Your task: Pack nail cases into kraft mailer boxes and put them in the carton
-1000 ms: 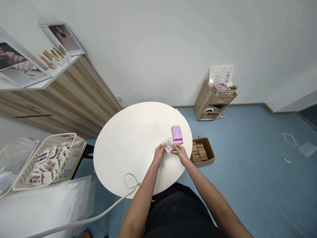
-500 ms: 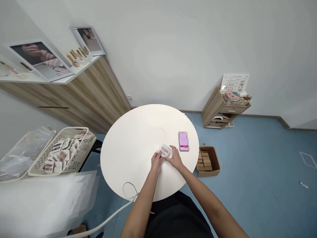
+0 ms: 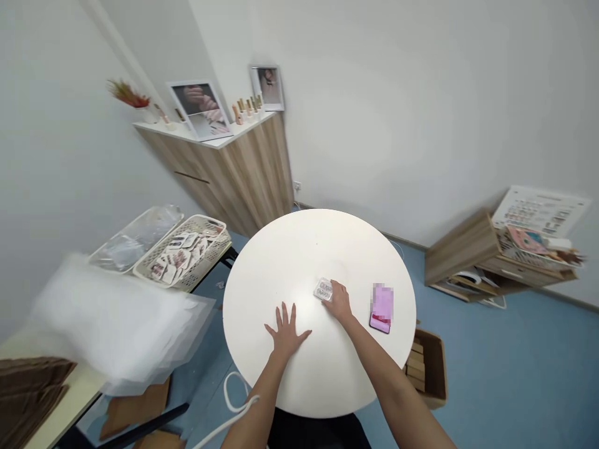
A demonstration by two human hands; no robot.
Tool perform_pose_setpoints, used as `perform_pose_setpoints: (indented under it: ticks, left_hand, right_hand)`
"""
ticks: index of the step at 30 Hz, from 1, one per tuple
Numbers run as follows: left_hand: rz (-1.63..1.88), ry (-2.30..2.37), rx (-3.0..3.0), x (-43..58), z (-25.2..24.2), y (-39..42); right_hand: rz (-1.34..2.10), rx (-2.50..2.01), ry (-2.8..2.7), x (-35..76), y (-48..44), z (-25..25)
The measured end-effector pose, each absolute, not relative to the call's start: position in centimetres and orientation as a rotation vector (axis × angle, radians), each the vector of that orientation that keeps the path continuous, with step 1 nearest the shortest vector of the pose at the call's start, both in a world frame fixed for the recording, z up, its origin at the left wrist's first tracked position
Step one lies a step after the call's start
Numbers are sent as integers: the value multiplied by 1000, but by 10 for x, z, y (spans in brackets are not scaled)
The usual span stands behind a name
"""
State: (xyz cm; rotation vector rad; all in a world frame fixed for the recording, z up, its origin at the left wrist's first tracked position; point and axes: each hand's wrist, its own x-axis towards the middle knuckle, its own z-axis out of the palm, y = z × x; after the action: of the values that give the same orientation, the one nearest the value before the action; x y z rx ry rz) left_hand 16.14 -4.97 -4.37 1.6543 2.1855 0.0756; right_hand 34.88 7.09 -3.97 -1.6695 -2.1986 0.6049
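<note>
Round white table: clear plastic pack just beyond centre, under the right hand's touch.

Head view: left hand lies flat at 8 o'clock, fingers spread wide, holding nothing. Right hand, near centre, has its fingers curled against the pack's edge; firmness of hold cannot be told. Phone lies at 3 o'clock, its screen obscured. Basket stands off the table at 10 o'clock. Pack contents are hard to make out.

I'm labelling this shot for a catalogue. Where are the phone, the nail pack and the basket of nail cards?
phone (image 3: 382,307): head view, on the pink screen.
nail pack (image 3: 322,289): head view, on the clear top.
basket (image 3: 201,220): head view, on the rim.
</note>
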Motion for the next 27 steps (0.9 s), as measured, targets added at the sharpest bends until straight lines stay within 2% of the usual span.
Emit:
perform_pose_setpoints:
  ticks: [7, 16, 20, 27]
  left_hand:
    - [-39, 2155, 1676, 158, -62, -54]
    - [-32, 1863, 1611, 131, -30, -47]
    - [215, 1781, 1651, 76, -12, -62]
    - [518, 2128, 1657, -101, 14, -142]
  right_hand:
    - [516, -1746, -2280, 340, 84, -74]
    - [538, -1667, -2097, 297, 67, -37]
    - [568, -1525, -2119, 225, 40, -30]
    - [640, -1200, -2378, 38, -18, -17]
